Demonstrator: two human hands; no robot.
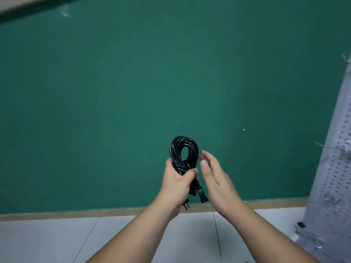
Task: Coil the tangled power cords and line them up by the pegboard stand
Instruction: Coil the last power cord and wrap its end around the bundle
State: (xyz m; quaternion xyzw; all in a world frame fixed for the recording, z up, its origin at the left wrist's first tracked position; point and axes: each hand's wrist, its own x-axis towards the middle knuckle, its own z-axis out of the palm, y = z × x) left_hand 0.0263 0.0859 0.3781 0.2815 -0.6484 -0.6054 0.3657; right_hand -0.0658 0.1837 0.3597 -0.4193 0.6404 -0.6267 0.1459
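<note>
Gripping the coiled black power cord [183,154] round its middle, the left hand [177,184] held it with its long axis upright, well apart to the left of the pegboard stand [334,168]. The right hand [214,175], flat and empty, hovered just beside the cord, on the side nearer the stand.

The black power cord [183,149] was coiled in a tight loop, upright in my left hand [178,181], its plug ends [202,196] dangling below. The white pegboard stand [334,168] stood well right.

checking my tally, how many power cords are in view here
1. A coiled black power cord is gripped in the left hand; the right hand is open beside it. Others may lie outside the frame.
</note>
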